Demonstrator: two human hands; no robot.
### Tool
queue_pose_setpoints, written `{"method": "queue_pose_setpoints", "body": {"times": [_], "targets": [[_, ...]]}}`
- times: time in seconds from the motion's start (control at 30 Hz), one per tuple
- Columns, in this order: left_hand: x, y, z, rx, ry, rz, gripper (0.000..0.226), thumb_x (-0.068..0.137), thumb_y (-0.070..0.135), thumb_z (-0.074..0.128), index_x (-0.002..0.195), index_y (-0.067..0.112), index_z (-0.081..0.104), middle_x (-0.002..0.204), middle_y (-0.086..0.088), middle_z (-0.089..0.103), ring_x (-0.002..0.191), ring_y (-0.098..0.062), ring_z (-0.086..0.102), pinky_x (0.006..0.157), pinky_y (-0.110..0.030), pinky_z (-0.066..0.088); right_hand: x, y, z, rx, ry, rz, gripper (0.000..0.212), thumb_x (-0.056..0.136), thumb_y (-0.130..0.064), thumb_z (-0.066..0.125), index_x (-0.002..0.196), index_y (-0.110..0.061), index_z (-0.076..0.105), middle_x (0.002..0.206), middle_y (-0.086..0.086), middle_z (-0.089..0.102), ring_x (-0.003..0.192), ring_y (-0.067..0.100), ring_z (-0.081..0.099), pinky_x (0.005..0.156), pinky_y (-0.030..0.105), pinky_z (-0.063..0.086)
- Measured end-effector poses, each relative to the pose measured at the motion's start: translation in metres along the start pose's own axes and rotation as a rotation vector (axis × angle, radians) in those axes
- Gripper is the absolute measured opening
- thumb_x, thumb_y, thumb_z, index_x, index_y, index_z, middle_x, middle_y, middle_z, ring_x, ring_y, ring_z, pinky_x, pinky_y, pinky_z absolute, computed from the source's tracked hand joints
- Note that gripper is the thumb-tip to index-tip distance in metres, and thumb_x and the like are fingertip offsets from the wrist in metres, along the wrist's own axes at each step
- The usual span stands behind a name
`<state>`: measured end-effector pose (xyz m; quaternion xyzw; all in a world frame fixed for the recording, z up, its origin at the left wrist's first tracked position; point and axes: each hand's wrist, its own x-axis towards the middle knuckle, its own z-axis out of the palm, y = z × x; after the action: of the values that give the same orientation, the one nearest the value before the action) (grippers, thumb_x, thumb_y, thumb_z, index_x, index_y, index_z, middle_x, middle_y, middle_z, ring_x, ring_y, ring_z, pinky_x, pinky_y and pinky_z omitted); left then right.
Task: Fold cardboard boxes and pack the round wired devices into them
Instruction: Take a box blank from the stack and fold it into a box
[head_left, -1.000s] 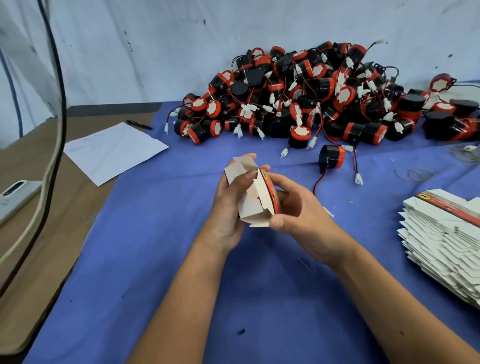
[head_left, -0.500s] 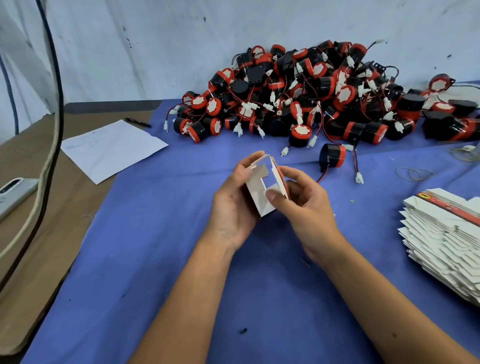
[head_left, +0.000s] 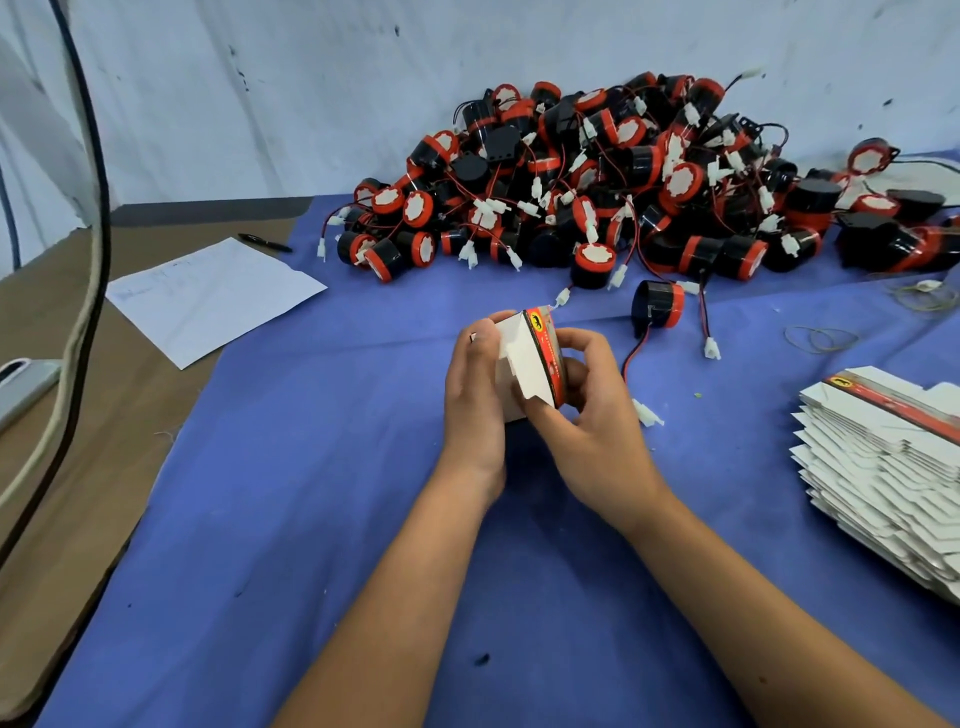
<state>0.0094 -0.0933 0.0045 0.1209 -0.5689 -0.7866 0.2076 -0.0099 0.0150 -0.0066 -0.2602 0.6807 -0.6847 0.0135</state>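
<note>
White cardboard, printed with a red and black strip along one edge, makes up the small box (head_left: 527, 364) held above the blue cloth (head_left: 311, 493) near the middle of the table. Left hand (head_left: 475, 395) wraps round its left side, fingers curled over the top corner. Right hand (head_left: 587, 415) grips the right side, thumb pressed against a white flap, fingers curled behind the printed edge. The box is half formed, its flaps angled and not yet closed.

One box is in the hands. A single stack of flat box blanks (head_left: 883, 478) lies at the right edge, too many to count. One round black device with a red band (head_left: 657, 310) lies apart just beyond the hands, its red and black wire trailing to a white plug. Behind it sits one large pile of the same devices (head_left: 597, 192), far too many to count. One sheet of paper (head_left: 213, 296) and one pen (head_left: 265, 242) lie at the left.
</note>
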Motion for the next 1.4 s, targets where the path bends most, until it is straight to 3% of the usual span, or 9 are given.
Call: {"method": "queue_pose_setpoints", "body": {"times": [0.1, 0.23, 0.4, 0.63, 0.8, 0.87, 1.07, 1.2, 1.4], "targets": [[-0.002, -0.004, 0.004, 0.056, 0.043, 0.052, 0.044, 0.1, 0.048, 0.049, 0.13, 0.017, 0.061, 0.123, -0.012, 0.071, 0.115, -0.036, 0.068, 0.093, -0.052, 0.058, 0.001, -0.003, -0.002, 0.011, -0.019, 0.01, 0.043, 0.094, -0.008, 0.069, 0.13, -0.018, 0.048, 0.113, 0.001, 0.071, 0.105, 0.015, 0.068, 0.085, 0.029, 0.056], [0.004, -0.003, -0.002, 0.104, 0.098, 0.174, 0.022, 0.109, 0.026, 0.052, 0.127, 0.015, 0.058, 0.12, -0.007, 0.072, 0.11, -0.028, 0.071, 0.09, -0.052, 0.059, 0.005, -0.008, -0.019, 0.224, -0.3, 0.098, 0.057, 0.091, -0.026, 0.071, 0.142, -0.021, 0.046, 0.133, 0.003, 0.065, 0.127, 0.019, 0.06, 0.099, 0.029, 0.051], [0.0, -0.003, -0.008, 0.481, 0.009, 0.43, 0.03, 0.101, 0.03, 0.058, 0.131, 0.024, 0.058, 0.105, 0.03, 0.069, 0.091, 0.001, 0.069, 0.072, -0.014, 0.053, 0.007, -0.007, -0.013, 0.119, -0.053, 0.112, 0.043, 0.084, -0.04, 0.077, 0.115, -0.013, 0.064, 0.111, 0.003, 0.074, 0.108, 0.021, 0.07, 0.088, 0.035, 0.056], [0.0, -0.005, -0.007, 0.266, -0.202, 0.27, 0.051, 0.111, 0.037, 0.02, 0.15, 0.023, 0.049, 0.121, 0.024, 0.071, 0.111, 0.0, 0.068, 0.088, -0.016, 0.053, 0.009, -0.002, -0.016, 0.077, 0.03, 0.081, 0.033, 0.091, -0.024, 0.077, 0.118, -0.012, 0.062, 0.107, 0.001, 0.077, 0.1, 0.018, 0.074, 0.087, 0.041, 0.06], [-0.005, -0.006, 0.002, 0.333, -0.22, 0.307, 0.044, 0.108, 0.036, 0.027, 0.145, 0.033, 0.05, 0.148, 0.003, 0.058, 0.142, -0.018, 0.05, 0.119, -0.046, 0.04, 0.008, 0.003, -0.014, -0.042, 0.116, 0.042, 0.024, 0.098, -0.016, 0.068, 0.119, -0.018, 0.058, 0.102, -0.01, 0.074, 0.096, 0.008, 0.072, 0.076, 0.024, 0.058], [-0.005, -0.007, 0.003, 0.403, -0.215, 0.392, 0.039, 0.11, 0.028, 0.03, 0.143, 0.034, 0.05, 0.152, 0.008, 0.052, 0.149, -0.02, 0.041, 0.122, -0.049, 0.034, 0.009, 0.003, -0.014, -0.052, 0.135, 0.02, 0.022, 0.098, -0.016, 0.068, 0.118, -0.018, 0.059, 0.101, -0.013, 0.073, 0.095, 0.005, 0.071, 0.073, 0.019, 0.054], [0.0, -0.006, -0.002, 0.288, -0.115, 0.307, 0.044, 0.109, 0.035, 0.028, 0.141, 0.026, 0.056, 0.132, 0.008, 0.067, 0.126, -0.015, 0.061, 0.11, -0.04, 0.049, 0.008, 0.003, -0.015, 0.113, -0.039, 0.023, 0.035, 0.096, -0.009, 0.07, 0.127, -0.016, 0.056, 0.12, -0.003, 0.072, 0.116, 0.015, 0.068, 0.09, 0.03, 0.058], [-0.001, -0.008, 0.001, 0.298, -0.134, 0.325, 0.041, 0.11, 0.034, 0.027, 0.135, 0.028, 0.06, 0.146, 0.0, 0.059, 0.138, -0.015, 0.052, 0.118, -0.045, 0.04, 0.009, 0.004, -0.015, 0.01, 0.044, -0.003, 0.031, 0.095, -0.002, 0.062, 0.121, -0.017, 0.056, 0.112, -0.008, 0.073, 0.106, 0.011, 0.07, 0.085, 0.027, 0.058], [-0.002, -0.014, 0.007, 0.367, -0.135, 0.376, 0.04, 0.111, 0.029, 0.031, 0.129, 0.021, 0.065, 0.156, 0.002, 0.049, 0.143, -0.003, 0.045, 0.113, -0.021, 0.039, 0.009, 0.004, -0.018, -0.117, 0.098, 0.041, 0.033, 0.094, 0.0, 0.061, 0.122, -0.018, 0.058, 0.103, -0.012, 0.072, 0.094, 0.012, 0.07, 0.082, 0.039, 0.06]]}}
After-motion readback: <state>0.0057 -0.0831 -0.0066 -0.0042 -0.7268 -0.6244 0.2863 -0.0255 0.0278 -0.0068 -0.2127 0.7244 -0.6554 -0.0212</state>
